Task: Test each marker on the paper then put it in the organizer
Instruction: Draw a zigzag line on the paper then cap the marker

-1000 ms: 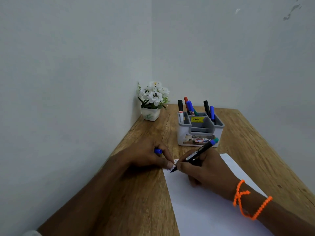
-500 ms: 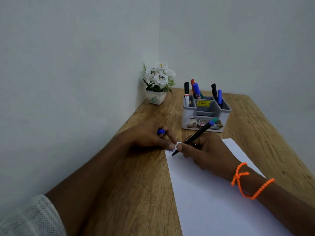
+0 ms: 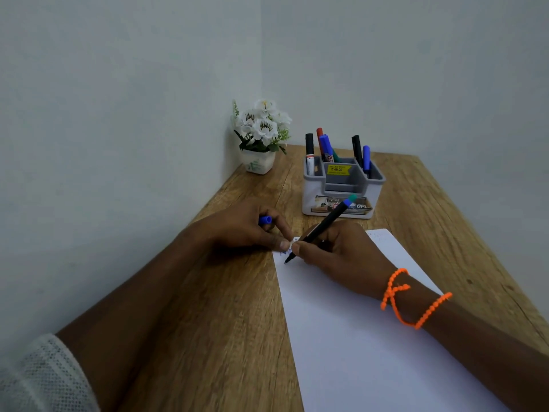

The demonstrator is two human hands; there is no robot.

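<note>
Right hand [image 3: 341,257] grips the black marker [image 3: 319,230], tip on the paper's [image 3: 356,337] far-left corner; left hand [image 3: 249,227] pins that corner, apparently holding a blue cap [image 3: 265,220]. Beyond stands the organizer [image 3: 341,188].

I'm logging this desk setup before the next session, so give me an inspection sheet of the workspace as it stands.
Surface: wooden table, set in a wall corner.
Job's things: paper lies flat; black marker tip down on its near corner, faint blue marks there; organizer holds several markers upright.
Clutter: potted white flowers in the corner.
Grippers: right hand grips the marker; left hand holds a blue cap, fingertip on the paper's corner.
Cables: nothing seen.
Surroundings: plain pale walls.
</note>
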